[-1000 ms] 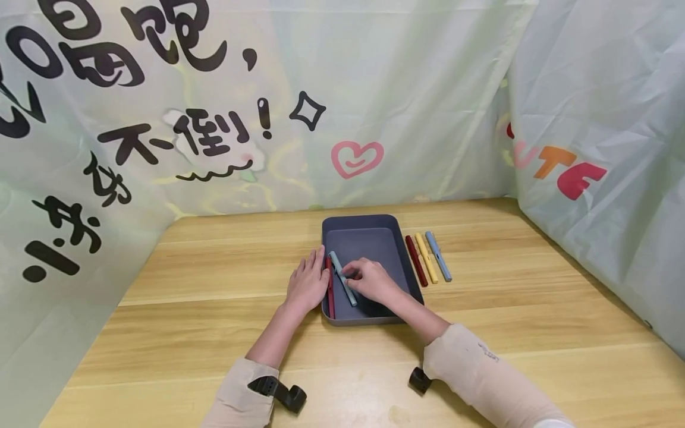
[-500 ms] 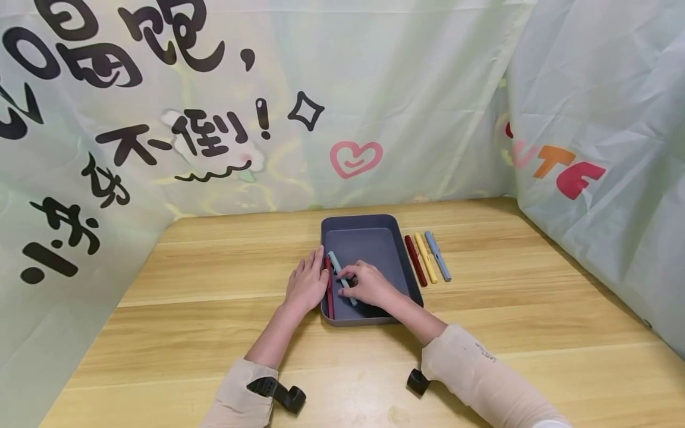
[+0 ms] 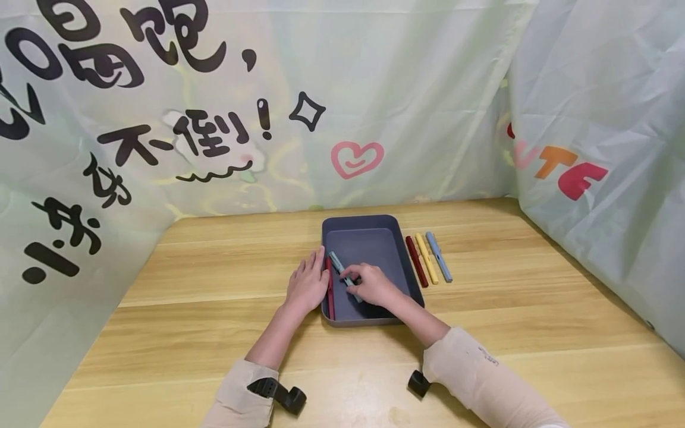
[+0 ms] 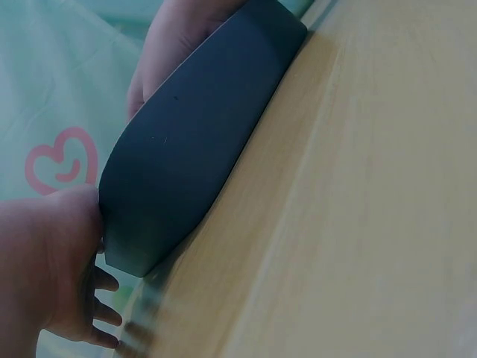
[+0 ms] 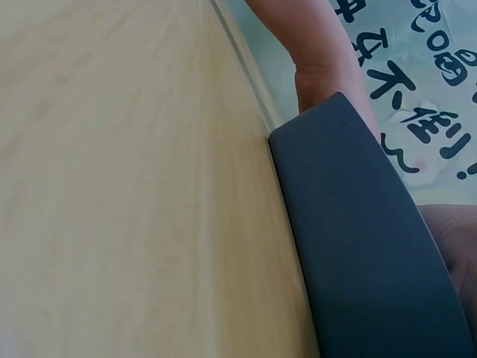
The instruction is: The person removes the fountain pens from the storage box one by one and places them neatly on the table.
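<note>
A dark grey tray [image 3: 369, 244] stands on the table. Along its left wall, inside, lies a red pen [image 3: 330, 294]. My left hand [image 3: 306, 284] rests at the tray's left rim with fingers straight, the thumb by the red pen. A pale teal pen [image 3: 335, 260] lies slanted beside it, and my right hand [image 3: 373, 285] reaches into the tray and pinches this pen near its middle between thumb and fingers. The tray's front wall [image 4: 201, 127] hides part of my hands in both wrist views; in the left one my left hand [image 4: 56, 261] shows at the tray's corner.
To the right of the tray lie a dark red pen [image 3: 417, 261], a yellow pen [image 3: 427, 258] and a blue pen [image 3: 439, 257], roughly side by side. Printed curtains [image 3: 428, 107] hang behind and to the right of the wooden table [image 3: 214, 267].
My right hand has closed its thumb and fingers on the teal pen. The pen's near end has swung slightly right. My left hand has stayed in place.
</note>
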### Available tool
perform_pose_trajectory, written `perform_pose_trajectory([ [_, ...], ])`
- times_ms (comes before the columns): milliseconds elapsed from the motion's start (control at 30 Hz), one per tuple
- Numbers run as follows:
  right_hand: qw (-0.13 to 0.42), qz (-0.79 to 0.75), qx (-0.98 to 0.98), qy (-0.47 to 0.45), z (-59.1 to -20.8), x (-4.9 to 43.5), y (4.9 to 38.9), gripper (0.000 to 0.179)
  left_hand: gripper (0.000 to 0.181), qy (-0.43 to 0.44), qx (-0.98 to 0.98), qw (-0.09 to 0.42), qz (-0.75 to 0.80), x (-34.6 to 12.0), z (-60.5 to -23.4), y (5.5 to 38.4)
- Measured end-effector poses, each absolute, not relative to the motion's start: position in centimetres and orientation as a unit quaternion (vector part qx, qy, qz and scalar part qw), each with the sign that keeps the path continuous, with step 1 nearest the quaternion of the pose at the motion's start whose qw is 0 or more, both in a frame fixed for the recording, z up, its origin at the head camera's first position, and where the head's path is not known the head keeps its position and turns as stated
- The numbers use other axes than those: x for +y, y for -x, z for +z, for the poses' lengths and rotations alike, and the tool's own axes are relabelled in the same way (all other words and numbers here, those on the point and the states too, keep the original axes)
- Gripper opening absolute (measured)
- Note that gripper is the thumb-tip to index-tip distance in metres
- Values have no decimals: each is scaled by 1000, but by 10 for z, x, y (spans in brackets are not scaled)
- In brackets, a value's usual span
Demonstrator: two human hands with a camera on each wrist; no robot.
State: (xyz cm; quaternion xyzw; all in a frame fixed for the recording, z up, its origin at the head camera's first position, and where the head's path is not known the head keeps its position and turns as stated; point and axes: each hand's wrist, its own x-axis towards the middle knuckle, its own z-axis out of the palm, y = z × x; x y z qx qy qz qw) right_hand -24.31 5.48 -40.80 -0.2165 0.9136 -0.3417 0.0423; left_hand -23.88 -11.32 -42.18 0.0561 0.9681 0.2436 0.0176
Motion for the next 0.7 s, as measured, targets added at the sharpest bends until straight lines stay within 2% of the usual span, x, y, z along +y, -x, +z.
perform_pose_trajectory([
  [133,57,-379,903,192,-408,58,244,23,55,-54,969,16,242,-112,-421,238],
  [333,49,-394,904,162,-406,61,245,22,55,-50,968,15,244,-112,-422,239],
  [700,53,-395,904,156,-406,67,242,30,55,-54,968,11,245,-112,-423,239],
])
